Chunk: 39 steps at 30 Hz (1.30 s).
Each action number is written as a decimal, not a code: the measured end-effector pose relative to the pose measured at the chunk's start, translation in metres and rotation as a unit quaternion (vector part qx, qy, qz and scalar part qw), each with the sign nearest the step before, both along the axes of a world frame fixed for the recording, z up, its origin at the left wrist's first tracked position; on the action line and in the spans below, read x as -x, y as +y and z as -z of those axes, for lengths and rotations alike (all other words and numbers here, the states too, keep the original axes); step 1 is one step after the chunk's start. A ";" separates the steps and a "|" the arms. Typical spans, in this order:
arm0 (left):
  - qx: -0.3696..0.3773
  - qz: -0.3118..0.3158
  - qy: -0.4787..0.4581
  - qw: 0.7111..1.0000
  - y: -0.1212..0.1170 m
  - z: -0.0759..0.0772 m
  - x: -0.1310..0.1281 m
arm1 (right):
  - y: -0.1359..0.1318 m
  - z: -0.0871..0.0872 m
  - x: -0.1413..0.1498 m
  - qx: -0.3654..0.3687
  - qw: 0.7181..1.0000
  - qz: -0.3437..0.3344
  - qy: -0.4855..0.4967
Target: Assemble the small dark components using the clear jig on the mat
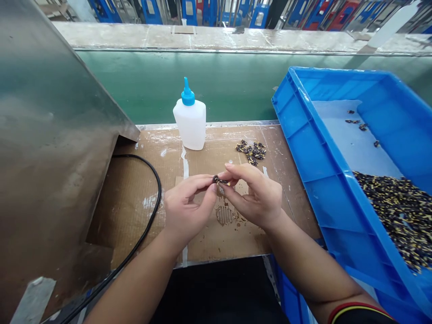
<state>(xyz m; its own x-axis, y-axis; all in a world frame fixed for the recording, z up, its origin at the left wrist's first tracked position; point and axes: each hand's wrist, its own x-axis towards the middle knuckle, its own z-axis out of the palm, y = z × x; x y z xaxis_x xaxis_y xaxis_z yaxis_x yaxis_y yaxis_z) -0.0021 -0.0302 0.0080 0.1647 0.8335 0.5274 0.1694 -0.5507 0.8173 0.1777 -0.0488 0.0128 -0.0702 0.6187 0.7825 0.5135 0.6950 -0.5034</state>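
Between my two hands is a small black-and-yellow piece [222, 181]; its exact kind is too small to make out. My left hand [189, 202] pinches its left end between thumb and forefinger. From the right, my right hand [258, 193] grips the other end with its fingertips. A little pile of similar black-and-yellow pieces [252, 152] lies on the cardboard just beyond my right hand. Upright behind my hands stands a white squeeze bottle [191, 123] with a blue nozzle cap.
A blue crate [303, 135] at right holds a heap of such pieces [401, 216] and a white sheet [340, 130]. Cardboard [168, 157] covers the worktop. A metal housing [50, 135] and black cable [157, 198] are at left. Beyond runs a green belt [141, 85].
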 end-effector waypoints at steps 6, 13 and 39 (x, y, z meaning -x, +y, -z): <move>-0.036 -0.015 -0.007 0.999 0.000 0.004 0.001 | -0.001 -0.005 -0.001 -0.024 1.000 0.009 -0.017; -0.023 -0.006 -0.010 1.000 0.000 0.004 0.002 | -0.001 -0.005 -0.005 -0.023 0.999 -0.005 -0.032; -0.087 -0.020 0.065 0.994 0.028 0.027 0.021 | -0.030 -0.014 -0.045 0.108 0.973 0.054 0.196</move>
